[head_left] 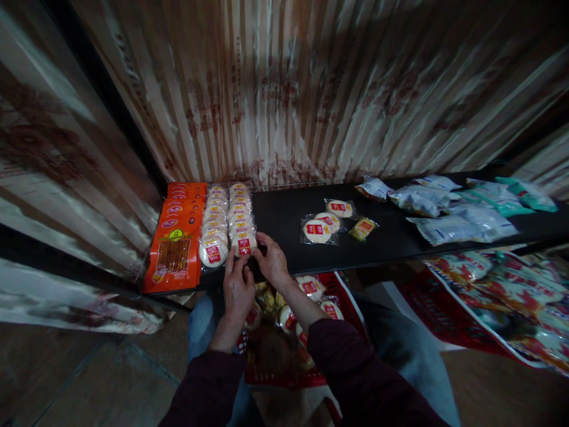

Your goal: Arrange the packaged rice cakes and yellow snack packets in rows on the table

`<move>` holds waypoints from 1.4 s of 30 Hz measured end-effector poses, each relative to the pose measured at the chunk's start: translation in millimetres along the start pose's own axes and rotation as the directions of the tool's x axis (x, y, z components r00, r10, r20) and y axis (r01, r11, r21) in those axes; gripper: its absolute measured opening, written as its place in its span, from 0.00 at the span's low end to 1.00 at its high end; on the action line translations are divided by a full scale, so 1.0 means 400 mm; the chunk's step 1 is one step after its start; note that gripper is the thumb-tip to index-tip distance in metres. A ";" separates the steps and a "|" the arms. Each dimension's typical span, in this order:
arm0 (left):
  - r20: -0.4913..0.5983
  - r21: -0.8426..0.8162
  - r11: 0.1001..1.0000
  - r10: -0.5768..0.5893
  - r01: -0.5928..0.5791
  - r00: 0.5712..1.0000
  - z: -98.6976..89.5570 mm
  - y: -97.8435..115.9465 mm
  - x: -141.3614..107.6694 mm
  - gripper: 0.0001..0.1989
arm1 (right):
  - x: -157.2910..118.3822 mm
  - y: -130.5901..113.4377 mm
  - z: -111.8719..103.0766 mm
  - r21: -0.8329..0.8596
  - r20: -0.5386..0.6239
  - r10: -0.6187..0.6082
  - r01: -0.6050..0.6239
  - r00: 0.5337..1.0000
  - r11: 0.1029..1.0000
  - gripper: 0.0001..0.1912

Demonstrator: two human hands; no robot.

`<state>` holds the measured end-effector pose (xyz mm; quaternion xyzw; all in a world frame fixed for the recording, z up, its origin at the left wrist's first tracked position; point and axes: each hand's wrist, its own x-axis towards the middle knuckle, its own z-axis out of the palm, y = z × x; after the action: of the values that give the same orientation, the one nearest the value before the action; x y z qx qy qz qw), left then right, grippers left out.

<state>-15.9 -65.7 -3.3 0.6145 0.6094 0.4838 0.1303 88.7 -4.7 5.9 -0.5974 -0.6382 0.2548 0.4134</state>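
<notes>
Two columns of round white crackers in clear wrappers with red labels lie overlapped on the black shelf [284, 237]. My left hand [239, 287] and my right hand [272, 261] are at the front of the right column, their fingertips on either side of its front cracker packet [243, 243]. Both hands have their fingers closed on the edges of that packet. Beside it, the left column ends in another cracker packet [213, 252]. Orange snack bags [175, 237] overlap in a row at the shelf's left end.
Loose cracker packets [317, 231] and a small yellow packet [363, 228] lie mid-shelf. Silvery and green bags [466, 219] sit to the right. Below is a red basket [351, 302] of packets between the knees; a second red container [427, 308] of bags stands at right.
</notes>
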 end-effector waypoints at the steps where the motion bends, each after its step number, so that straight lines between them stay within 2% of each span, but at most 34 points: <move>1: -0.001 0.000 1.000 0.000 0.000 1.000 0.000 0.000 0.001 0.18 | 0.000 0.000 0.000 0.002 0.000 -0.003 0.003 1.000 1.000 0.20; 20: -0.007 -0.040 0.999 -0.027 0.027 1.000 0.000 -0.009 0.008 0.16 | -0.003 -0.005 -0.002 -0.084 -0.036 -0.050 0.047 0.998 0.995 0.21; 31: -0.070 0.001 0.999 0.052 -0.052 0.996 -0.004 -0.004 -0.003 0.15 | -0.038 0.002 -0.010 -0.063 -0.069 -0.078 0.074 0.995 0.995 0.23; 42: -0.055 0.038 0.991 0.132 -0.130 0.990 -0.004 -0.008 -0.035 0.13 | -0.114 -0.008 -0.032 -0.057 -0.032 -0.143 0.141 0.989 0.988 0.19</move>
<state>-16.2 -77.8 -10.8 0.6413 0.5794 0.4982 0.0698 95.1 -51.6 5.3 -0.5660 -0.6782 0.1966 0.4255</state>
